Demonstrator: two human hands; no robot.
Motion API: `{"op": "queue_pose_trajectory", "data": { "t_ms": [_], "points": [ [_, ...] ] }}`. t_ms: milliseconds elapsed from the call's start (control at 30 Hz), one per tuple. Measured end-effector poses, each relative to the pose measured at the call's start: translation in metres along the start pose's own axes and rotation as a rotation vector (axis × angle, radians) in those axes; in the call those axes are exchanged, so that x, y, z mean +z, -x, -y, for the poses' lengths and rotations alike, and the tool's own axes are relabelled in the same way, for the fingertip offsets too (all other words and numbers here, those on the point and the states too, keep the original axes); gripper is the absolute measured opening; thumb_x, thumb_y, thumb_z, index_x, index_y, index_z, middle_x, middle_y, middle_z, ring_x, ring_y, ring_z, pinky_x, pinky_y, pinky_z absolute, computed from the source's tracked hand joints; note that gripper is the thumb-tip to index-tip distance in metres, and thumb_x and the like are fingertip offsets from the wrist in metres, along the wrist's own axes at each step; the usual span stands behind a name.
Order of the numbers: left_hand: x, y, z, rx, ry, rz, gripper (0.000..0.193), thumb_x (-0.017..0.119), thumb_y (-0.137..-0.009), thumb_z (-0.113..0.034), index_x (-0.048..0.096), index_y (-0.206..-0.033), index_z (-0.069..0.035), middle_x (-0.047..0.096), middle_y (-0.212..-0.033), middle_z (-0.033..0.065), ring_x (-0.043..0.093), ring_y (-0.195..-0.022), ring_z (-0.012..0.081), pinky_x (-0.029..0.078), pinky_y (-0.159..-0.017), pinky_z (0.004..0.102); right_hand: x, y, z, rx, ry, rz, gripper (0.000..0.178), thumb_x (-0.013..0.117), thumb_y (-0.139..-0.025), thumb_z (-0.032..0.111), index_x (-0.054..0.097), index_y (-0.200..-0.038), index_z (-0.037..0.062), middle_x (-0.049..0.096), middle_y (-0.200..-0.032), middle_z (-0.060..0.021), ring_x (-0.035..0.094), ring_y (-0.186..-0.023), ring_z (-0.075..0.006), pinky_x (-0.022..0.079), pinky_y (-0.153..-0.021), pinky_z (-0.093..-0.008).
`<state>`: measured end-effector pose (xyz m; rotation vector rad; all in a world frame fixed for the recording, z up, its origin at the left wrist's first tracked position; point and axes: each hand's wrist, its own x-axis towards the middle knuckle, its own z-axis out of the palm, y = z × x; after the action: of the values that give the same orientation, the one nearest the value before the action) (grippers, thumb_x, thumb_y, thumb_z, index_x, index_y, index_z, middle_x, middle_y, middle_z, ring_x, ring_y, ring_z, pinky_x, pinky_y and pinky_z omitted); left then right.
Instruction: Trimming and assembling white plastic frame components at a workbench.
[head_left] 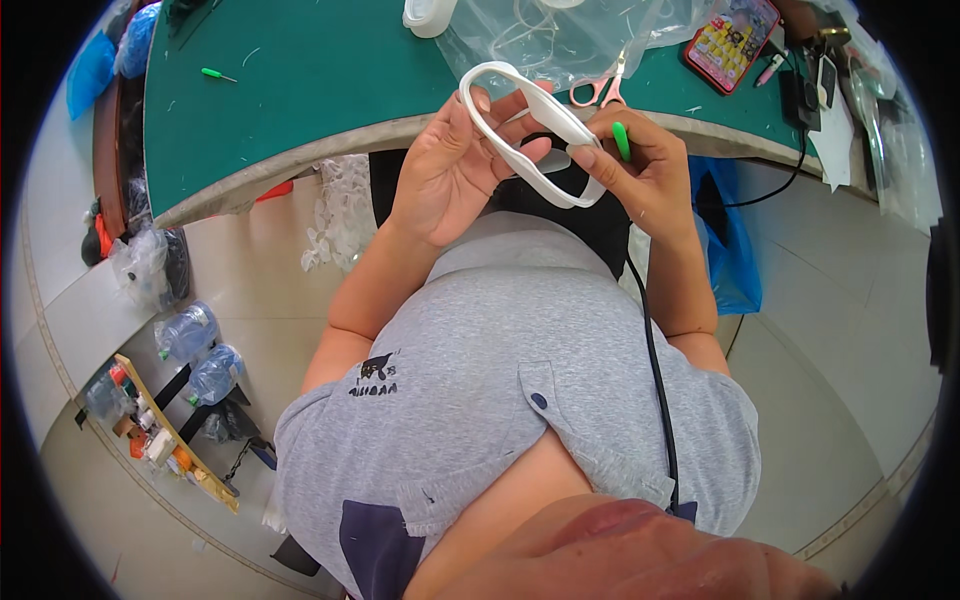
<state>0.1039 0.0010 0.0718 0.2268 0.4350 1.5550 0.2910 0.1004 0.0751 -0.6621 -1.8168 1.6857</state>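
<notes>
A white, hollow, rounded frame (pixel 553 113) of smooth plastic or rubber is held up in front of me, just over the table's near edge. My left hand (pixel 445 170) supports its left end, palm up, with fingers reaching through the opening. At the right end, my right hand (pixel 645 165) pinches the rim between thumb and fingers. That same hand also keeps a green-handled tool (pixel 621 141) tucked in its curled fingers; the tool's tip is hidden. Just beyond the frame lie scissors with pink handles (pixel 597 90) on the table.
The green tabletop (pixel 300 100) carries a small green-handled pick (pixel 217 74), clear plastic bags (pixel 520 45), a white container (pixel 430 15) and a red-cased phone (pixel 733 45). A black cable (pixel 655 380) runs down my shirt. White scraps (pixel 342 205) and a blue bag (pixel 735 260) sit below the table.
</notes>
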Motion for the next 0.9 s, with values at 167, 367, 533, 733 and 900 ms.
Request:
{"op": "queue_pose_trajectory", "data": {
  "t_ms": [167, 367, 533, 733, 900],
  "points": [
    [-0.003, 0.0, 0.0, -0.024, 0.003, 0.018, 0.026, 0.042, -0.097, -0.031, 0.052, -0.097, -0.007, 0.04, -0.134, 0.026, 0.049, -0.119, 0.0313, 0.051, -0.093, 0.0417, -0.002, -0.002, 0.005, -0.077, 0.063, -0.012, 0.015, 0.065, -0.08, 0.0, 0.063, -0.095, -0.0029, 0.057, -0.088, -0.0042, 0.048, -0.076, -0.0083, 0.037, -0.066, -0.0184],
    [-0.008, 0.002, -0.003, -0.369, 0.281, 0.122, 0.039, 0.038, -0.098, -0.038, 0.053, -0.089, -0.003, 0.049, -0.122, 0.0227, 0.057, -0.107, 0.0262, 0.06, -0.073, 0.0246, -0.003, -0.022, 0.02, -0.442, 0.419, -0.084, 0.019, 0.069, -0.074, -0.001, 0.066, -0.092, -0.0005, 0.061, -0.089, -0.0099, 0.057, -0.075, -0.0145, 0.044, -0.063, -0.0231],
    [0.007, 0.004, -0.007, -0.504, 0.099, -0.158, 0.045, 0.036, -0.098, -0.043, 0.05, -0.076, -0.007, 0.053, -0.114, 0.0184, 0.061, -0.098, 0.0217, 0.057, -0.072, 0.0242, -0.001, -0.036, 0.031, -0.683, 0.601, 0.036, 0.029, 0.075, -0.064, 0.001, 0.068, -0.092, 0.0027, 0.06, -0.086, -0.0095, 0.06, -0.068, -0.0178, 0.048, -0.056, -0.0256],
    [0.004, 0.004, -0.001, -0.544, 0.256, -0.025, 0.046, 0.038, -0.098, -0.041, 0.05, -0.071, -0.006, 0.055, -0.101, 0.0132, 0.061, -0.097, 0.0244, 0.058, -0.068, 0.0256, -0.001, -0.04, 0.035, -0.716, 0.654, 0.174, 0.033, 0.074, -0.062, 0.005, 0.068, -0.094, 0.0041, 0.06, -0.086, -0.008, 0.061, -0.066, -0.0201, 0.049, -0.054, -0.026],
    [0.005, 0.003, 0.0, -0.58, 0.233, -0.139, 0.041, 0.04, -0.098, -0.037, 0.054, -0.086, 0.0, 0.059, -0.096, 0.0118, 0.063, -0.096, 0.0278, 0.061, -0.056, 0.0261, 0.002, -0.039, 0.029, -0.719, 0.783, 0.258, 0.032, 0.072, -0.062, 0.007, 0.067, -0.094, 0.0044, 0.061, -0.087, -0.0055, 0.062, -0.067, -0.0195, 0.049, -0.054, -0.0277]
  ]
}}
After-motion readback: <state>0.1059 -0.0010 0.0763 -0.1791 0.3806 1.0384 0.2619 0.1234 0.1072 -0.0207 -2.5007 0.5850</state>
